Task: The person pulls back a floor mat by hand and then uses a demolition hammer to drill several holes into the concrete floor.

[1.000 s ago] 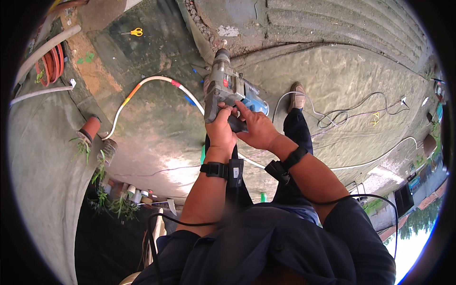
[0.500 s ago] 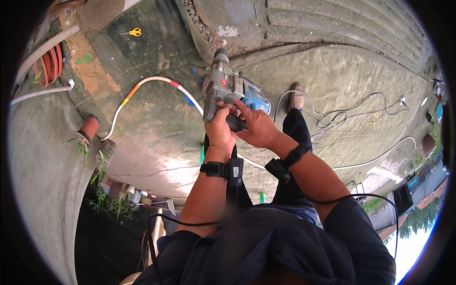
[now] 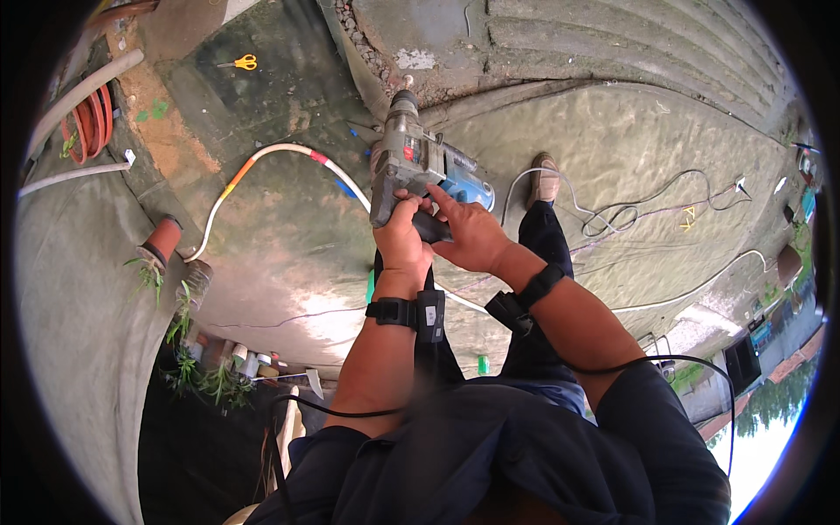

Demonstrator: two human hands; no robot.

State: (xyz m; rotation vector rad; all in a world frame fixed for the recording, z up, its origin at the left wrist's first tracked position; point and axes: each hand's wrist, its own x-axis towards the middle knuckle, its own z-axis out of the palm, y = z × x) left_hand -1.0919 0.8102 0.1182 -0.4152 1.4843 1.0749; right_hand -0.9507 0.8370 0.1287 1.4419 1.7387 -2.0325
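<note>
A grey and blue rotary hammer drill [image 3: 408,153] is held in front of me, its chuck pointing away. My left hand [image 3: 403,238] grips the rear of its body near the handle, with fingers curled in. From the right, my right hand [image 3: 473,234] closes on the dark handle [image 3: 432,228], and its index finger reaches forward onto the housing. The fingertips of both hands meet around the back of the drill, and some are hidden. The drill's front end lies over the edge of a gravel strip [image 3: 364,45].
A white hose with coloured bands [image 3: 284,147] curves over the ground at left. Yellow scissors [image 3: 246,62] lie farther off. Grey cable [image 3: 623,216] loops across the sheeting at right, past my shoe [image 3: 544,180]. Coiled red hose [image 3: 92,124] and potted plants [image 3: 164,238] line the left.
The whole view has shifted very slightly; the drill sits a touch farther left in it. Both hands keep the same hold.
</note>
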